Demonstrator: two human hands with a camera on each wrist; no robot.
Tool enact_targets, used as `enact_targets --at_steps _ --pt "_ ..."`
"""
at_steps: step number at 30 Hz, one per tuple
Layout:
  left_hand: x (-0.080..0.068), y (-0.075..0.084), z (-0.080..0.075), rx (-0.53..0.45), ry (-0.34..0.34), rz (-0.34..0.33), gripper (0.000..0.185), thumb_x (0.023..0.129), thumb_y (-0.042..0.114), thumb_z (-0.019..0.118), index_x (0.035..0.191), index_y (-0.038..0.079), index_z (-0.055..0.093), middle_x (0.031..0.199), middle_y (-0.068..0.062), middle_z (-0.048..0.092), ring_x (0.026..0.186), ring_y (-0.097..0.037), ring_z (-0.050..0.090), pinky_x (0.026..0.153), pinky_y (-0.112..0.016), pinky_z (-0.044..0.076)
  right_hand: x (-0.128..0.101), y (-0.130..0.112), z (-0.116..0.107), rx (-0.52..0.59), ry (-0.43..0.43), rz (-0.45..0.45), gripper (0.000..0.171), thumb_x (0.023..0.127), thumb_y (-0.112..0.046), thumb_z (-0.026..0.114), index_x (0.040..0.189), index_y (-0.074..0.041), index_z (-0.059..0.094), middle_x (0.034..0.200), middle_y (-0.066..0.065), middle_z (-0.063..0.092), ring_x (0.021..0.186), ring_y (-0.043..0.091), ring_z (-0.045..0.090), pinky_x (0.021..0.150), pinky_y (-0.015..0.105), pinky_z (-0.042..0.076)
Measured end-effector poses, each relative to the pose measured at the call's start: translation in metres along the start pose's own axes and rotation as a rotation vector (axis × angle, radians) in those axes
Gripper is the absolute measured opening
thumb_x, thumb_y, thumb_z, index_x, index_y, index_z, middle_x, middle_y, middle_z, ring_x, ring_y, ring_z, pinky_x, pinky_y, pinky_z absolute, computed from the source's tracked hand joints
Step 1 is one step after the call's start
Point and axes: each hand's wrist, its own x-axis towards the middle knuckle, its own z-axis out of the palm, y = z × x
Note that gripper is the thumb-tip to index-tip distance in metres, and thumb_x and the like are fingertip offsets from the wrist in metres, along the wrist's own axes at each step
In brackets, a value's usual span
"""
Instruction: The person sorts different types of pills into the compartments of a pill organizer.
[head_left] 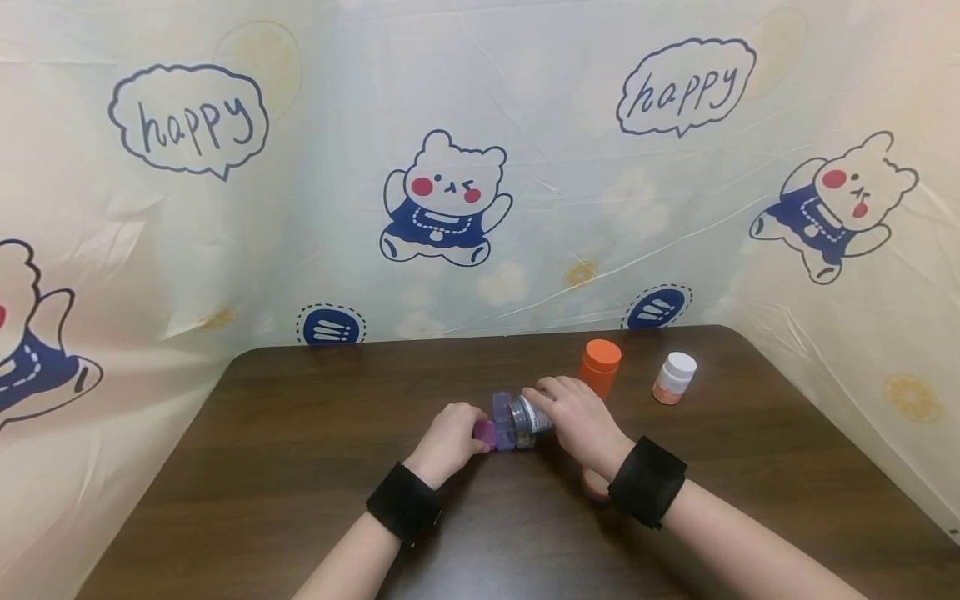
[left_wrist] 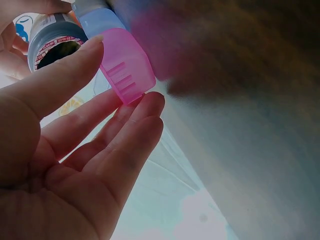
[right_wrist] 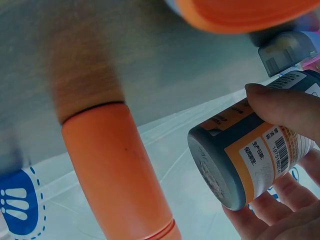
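A: Start big. What carries it all?

B: A dark wood tabletop (head_left: 315, 467) fills the lower half of the head view, with a bear-print sheet (head_left: 480, 167) behind it. Both hands meet at frame centre.

A: What is the right hand doing?

B: The right hand (head_left: 573, 421) is curled around a grey bottle (right_wrist: 250, 160), which lies tipped on its side with its open mouth turned toward the pillbox. In the right wrist view the thumb lies over the label and the fingers sit under it.

A: And the left?

B: The left hand (head_left: 450, 437) pinches the pink end of a pillbox (left_wrist: 127, 65), thumb above and fingertips below. A blue cell adjoins the pink one, next to the bottle's mouth (left_wrist: 55, 50).

A: So which step is this?

B: My reading: tipping pills from the bottle into a pillbox cell. The next move would need the mouth held right over an open cell and a slow tilt, so only a few drop out.

A: What is inside them?

B: I cannot tell. The bottle's mouth shows only dark, and the cells are too blurred.

A: Other containers?

B: An orange bottle (head_left: 600, 367) stands capped just behind the right hand. A small white-capped bottle (head_left: 675, 377) stands further right, apart. Their contents are hidden. An orange disc (head_left: 596, 483) peeks out beneath the right wrist, possibly a lid.
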Motion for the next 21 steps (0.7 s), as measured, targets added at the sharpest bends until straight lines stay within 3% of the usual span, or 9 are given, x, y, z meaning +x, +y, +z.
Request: enact_targets --at_steps 6,21 --pt "-0.0006 -0.0023 0.0015 0.008 0.004 0.020 0.028 0.086 0.002 0.084 0.111 -0.005 0.075 0.103 -0.017 0.072 0.094 -0.025 0.064 0.088 -0.044 0.060 0.0015 -0.0006 0.0009 -0.032 0.037 -0.027 0.055 0.076 0.002 0.090 0.127 -0.013 0.075 0.119 0.010 0.074 0.113 0.029 0.069 0.104 0.047 0.058" --pt "0.0009 -0.0015 0.0005 0.001 0.000 0.014 0.028 0.086 0.003 0.084 0.111 -0.005 0.075 0.101 -0.016 0.072 0.091 -0.023 0.062 0.086 -0.043 0.060 0.0043 -0.0019 0.0013 -0.089 0.019 -0.068 0.058 0.073 -0.003 0.095 0.126 -0.012 0.075 0.118 0.009 0.074 0.113 0.028 0.069 0.106 0.045 0.056"
